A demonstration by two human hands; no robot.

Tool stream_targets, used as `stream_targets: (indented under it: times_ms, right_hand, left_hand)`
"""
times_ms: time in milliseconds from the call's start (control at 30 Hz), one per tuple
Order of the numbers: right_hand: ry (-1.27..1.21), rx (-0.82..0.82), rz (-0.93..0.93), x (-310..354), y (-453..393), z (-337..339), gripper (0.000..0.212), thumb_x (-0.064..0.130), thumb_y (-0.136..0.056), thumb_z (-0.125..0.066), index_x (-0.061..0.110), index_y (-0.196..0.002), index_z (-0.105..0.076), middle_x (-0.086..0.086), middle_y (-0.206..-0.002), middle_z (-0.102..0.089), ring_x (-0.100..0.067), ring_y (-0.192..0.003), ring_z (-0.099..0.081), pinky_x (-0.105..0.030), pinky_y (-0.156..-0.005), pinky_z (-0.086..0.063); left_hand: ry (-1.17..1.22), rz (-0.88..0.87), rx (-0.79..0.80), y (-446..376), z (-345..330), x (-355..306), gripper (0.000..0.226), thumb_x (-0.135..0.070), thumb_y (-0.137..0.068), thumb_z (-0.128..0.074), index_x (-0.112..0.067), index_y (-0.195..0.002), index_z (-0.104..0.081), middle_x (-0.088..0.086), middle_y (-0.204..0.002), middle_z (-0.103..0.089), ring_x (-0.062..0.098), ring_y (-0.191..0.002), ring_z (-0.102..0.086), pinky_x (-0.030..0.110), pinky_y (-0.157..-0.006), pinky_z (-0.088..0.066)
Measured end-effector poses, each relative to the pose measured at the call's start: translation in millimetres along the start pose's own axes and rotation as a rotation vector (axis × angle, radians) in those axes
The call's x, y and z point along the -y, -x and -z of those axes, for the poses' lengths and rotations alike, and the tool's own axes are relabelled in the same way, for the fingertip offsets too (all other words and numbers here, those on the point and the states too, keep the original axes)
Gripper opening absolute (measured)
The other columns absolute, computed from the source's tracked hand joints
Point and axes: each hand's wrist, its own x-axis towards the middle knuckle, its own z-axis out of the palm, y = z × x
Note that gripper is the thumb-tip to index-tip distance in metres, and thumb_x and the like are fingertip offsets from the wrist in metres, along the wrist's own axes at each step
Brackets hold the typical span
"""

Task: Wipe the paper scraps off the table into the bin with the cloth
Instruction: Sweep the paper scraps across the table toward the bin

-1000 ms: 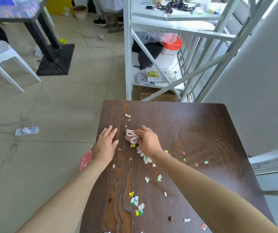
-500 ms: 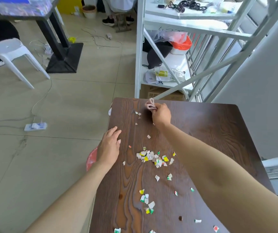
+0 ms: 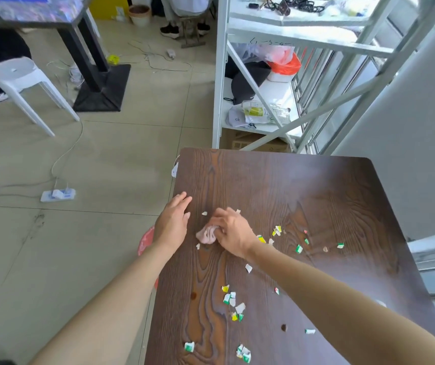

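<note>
We see a white plastic stool standing on the tiled floor at the far left, near the black pedestal base of another table. A white power strip lies on the floor with its cable trailing away. To the right stands a white metal shelf rack holding a black bag, an orange bag and a crumpled wrapper. Cardboard boxes sit beneath it.

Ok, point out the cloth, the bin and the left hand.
cloth [image 3: 206, 235], head view, bunched pink fabric left of the right hand.
bin [image 3: 146, 241], head view, red rim beside the table edge.
left hand [image 3: 172, 223], head view, back of the hand.
</note>
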Motion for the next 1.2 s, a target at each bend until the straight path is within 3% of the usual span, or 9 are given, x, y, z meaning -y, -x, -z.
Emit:
stream_targets:
  times_ms: [133,233,400,567,667,833,1000,1200]
  right_hand:
    - [0.007,0.125,0.100,4,36,1,0.050,0.025,-0.076,-0.027,0.013,-0.090,-0.073,-0.003,-0.090,-0.062,-0.020,-0.077,-0.046,-0.041,-0.075,-0.048]
    - [-0.051,0.116,0.107,2,45,17,0.050,0.024,-0.076,-0.028,0.013,-0.092,-0.073,-0.005,-0.092,-0.064,-0.023,-0.084,-0.055,-0.033,-0.078,-0.049]
    - [-0.047,-0.180,-0.222,-41,14,59,0.021,0.009,-0.087,-0.048,0.009,-0.094,-0.068,-0.007,-0.089,-0.052,-0.031,-0.090,-0.056,-0.033,-0.071,-0.044]
    - [-0.001,-0.225,-0.392,-47,1,35,0.032,0.008,-0.086,-0.048,0.015,-0.108,-0.070,-0.013,-0.099,-0.059,-0.034,-0.098,-0.054,-0.035,-0.074,-0.044]
    - [-0.040,-0.222,-0.292,-15,21,7,0.032,0.007,-0.084,-0.048,0.012,-0.107,-0.070,-0.012,-0.094,-0.060,-0.033,-0.090,-0.054,-0.035,-0.072,-0.044]
    - [-0.105,-0.008,-0.116,15,39,-1,0.036,0.013,-0.081,-0.042,0.008,-0.101,-0.070,-0.011,-0.093,-0.061,-0.031,-0.092,-0.057,-0.037,-0.078,-0.048]
    - [-0.146,-0.242,-0.269,9,1,18,0.023,0.015,-0.087,-0.044,0.007,-0.087,-0.066,-0.005,-0.081,-0.047,-0.034,-0.092,-0.057,-0.035,-0.068,-0.043]
    - [0.024,-0.121,-0.243,15,-28,0,0.030,0.005,-0.087,-0.046,0.010,-0.107,-0.068,-0.015,-0.100,-0.056,-0.036,-0.095,-0.052,-0.041,-0.074,-0.046]
  left_hand:
    - [-0.024,0.004,0.018,0,0,-2,0.045,-0.006,-0.094,-0.048,-0.013,-0.138,-0.047,0.002,-0.151,-0.038,0.019,-0.140,-0.033,0.033,-0.114,-0.029]
    - [-0.042,0.004,0.020,0,0,-3,0.045,-0.006,-0.094,-0.049,-0.012,-0.138,-0.047,0.003,-0.152,-0.037,0.020,-0.140,-0.033,0.032,-0.114,-0.028]
    - [-0.060,0.005,0.013,0,-1,-5,0.045,-0.006,-0.094,-0.048,-0.012,-0.139,-0.046,0.002,-0.152,-0.036,0.020,-0.141,-0.033,0.033,-0.113,-0.029]
    - [-0.079,0.008,-0.009,1,-5,-8,0.045,-0.005,-0.095,-0.044,-0.011,-0.140,-0.044,0.003,-0.153,-0.034,0.020,-0.142,-0.031,0.036,-0.114,-0.031]
    - [-0.082,0.007,-0.015,2,-6,-7,0.045,-0.004,-0.095,-0.043,-0.010,-0.139,-0.044,0.004,-0.153,-0.035,0.020,-0.141,-0.032,0.037,-0.113,-0.032]
    - [-0.074,0.011,-0.009,1,-5,-10,0.046,-0.003,-0.094,-0.044,-0.010,-0.140,-0.044,0.005,-0.153,-0.034,0.020,-0.142,-0.030,0.036,-0.112,-0.031]
    - [-0.060,-0.014,0.003,1,-4,-6,0.047,-0.002,-0.094,-0.045,-0.010,-0.141,-0.042,0.005,-0.154,-0.032,0.019,-0.143,-0.029,0.034,-0.114,-0.029]
    - [-0.043,-0.030,0.036,-4,-3,4,0.050,0.003,-0.092,-0.045,-0.012,-0.141,-0.043,0.003,-0.154,-0.033,0.018,-0.143,-0.029,0.033,-0.115,-0.029]
